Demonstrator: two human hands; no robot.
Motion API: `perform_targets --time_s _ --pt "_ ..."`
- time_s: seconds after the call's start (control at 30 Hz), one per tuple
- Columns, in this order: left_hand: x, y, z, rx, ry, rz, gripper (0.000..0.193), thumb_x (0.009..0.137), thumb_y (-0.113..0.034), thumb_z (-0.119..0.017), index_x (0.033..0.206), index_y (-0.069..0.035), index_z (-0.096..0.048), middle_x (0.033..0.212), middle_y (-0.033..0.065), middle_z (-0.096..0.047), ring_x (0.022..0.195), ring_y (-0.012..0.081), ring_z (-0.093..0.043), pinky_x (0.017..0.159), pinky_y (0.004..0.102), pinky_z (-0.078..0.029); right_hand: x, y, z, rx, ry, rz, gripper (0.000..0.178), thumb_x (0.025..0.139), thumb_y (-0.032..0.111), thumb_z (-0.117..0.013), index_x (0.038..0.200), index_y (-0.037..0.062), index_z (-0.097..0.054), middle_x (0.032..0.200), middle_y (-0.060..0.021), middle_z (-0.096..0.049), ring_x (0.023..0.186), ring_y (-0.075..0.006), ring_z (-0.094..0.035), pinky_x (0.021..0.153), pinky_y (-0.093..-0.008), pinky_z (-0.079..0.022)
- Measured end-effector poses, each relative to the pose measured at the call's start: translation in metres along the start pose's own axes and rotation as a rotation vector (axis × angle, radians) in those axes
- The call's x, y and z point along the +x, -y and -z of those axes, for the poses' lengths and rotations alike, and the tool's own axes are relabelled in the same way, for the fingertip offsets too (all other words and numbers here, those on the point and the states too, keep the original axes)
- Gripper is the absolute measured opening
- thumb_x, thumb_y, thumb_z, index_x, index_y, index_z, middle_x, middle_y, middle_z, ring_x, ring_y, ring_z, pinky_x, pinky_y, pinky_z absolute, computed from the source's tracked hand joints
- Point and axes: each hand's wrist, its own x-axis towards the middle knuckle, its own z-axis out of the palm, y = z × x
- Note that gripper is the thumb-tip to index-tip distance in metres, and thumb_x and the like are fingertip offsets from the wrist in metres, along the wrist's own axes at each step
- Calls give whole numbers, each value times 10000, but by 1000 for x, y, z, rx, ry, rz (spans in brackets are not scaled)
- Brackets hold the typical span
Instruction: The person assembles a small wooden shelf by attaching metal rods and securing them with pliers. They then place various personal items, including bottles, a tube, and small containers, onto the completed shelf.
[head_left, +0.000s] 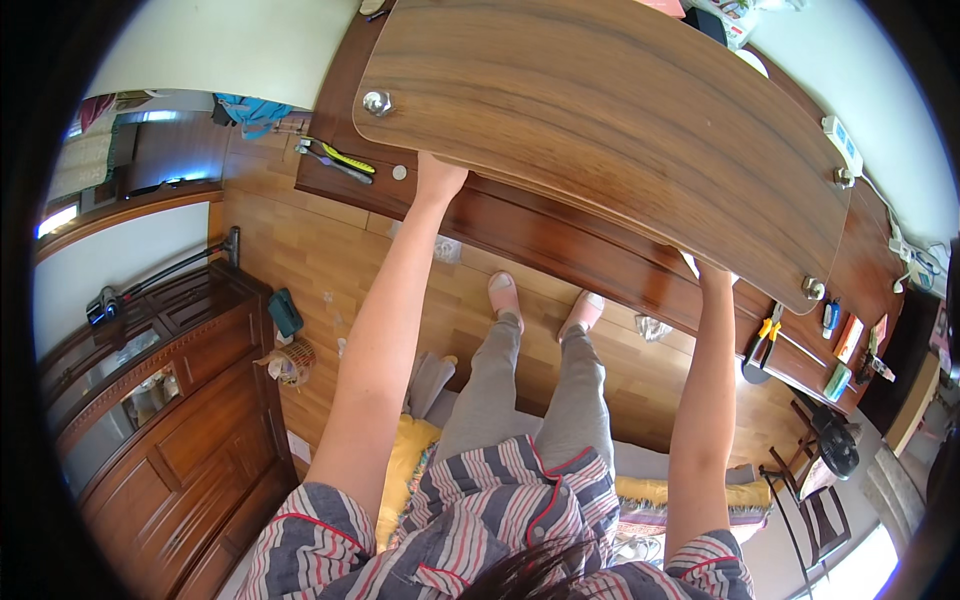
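Note:
A large wooden board (610, 120) with rounded corners and metal studs near its corners is held up over a dark wooden table (560, 240). My left hand (437, 180) grips the board's near edge at the left. My right hand (712, 275) grips the same edge further right, its fingers hidden under the board. Both arms are stretched forward. I sit with my legs in grey trousers and pink slippers (503, 293) on the wooden floor.
Pliers (765, 335), small tools and a power strip (842, 145) lie on the table at the right. A yellow-and-grey tool (335, 160) lies at the table's left end. A dark wooden cabinet (190, 420) stands at the left, a black fan (835, 440) at the right.

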Motion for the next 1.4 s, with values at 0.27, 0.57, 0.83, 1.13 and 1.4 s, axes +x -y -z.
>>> perform_targets --time_s 0.27,0.57,0.83,1.13,1.4 --pt "0 -5 -2 -68 11 14 334 910 -143 -658 1183 40 -602 1195 159 -666 1108 252 -601 942 354 -467 5 -5 -2 -28 -36 -11 258 946 190 -588 1093 -11 -652 1058 -153 -674 926 -248 -595 796 -349 -466" --pt "-31 -34 14 -14 32 216 271 932 -199 -652 1090 21 -666 1023 115 -719 877 196 -681 765 313 -539 14 -11 3 -45 -64 -13 246 949 196 -588 1064 -11 -658 1007 -141 -684 859 -221 -604 739 -331 -471" --pt "-44 -43 22 -26 110 384 277 914 -220 -684 1005 40 -710 939 103 -732 792 153 -683 694 272 -542 21 -13 5 -46 -71 -26 240 952 201 -587 1037 -10 -664 963 -131 -692 799 -198 -612 688 -314 -475" --pt "-42 -46 21 39 125 408 223 892 -181 -690 965 29 -715 900 87 -731 804 152 -690 685 277 -535 23 -15 4 -21 -67 -27 238 956 206 -586 1008 -10 -669 912 -120 -701 731 -172 -621 631 -296 -479" --pt "2 -37 20 111 -60 -53 199 906 -163 -648 973 22 -682 878 87 -710 787 168 -666 686 299 -524 -32 9 25 193 149 -12 239 959 211 -586 981 -10 -675 867 -110 -709 671 -149 -628 581 -279 -483"
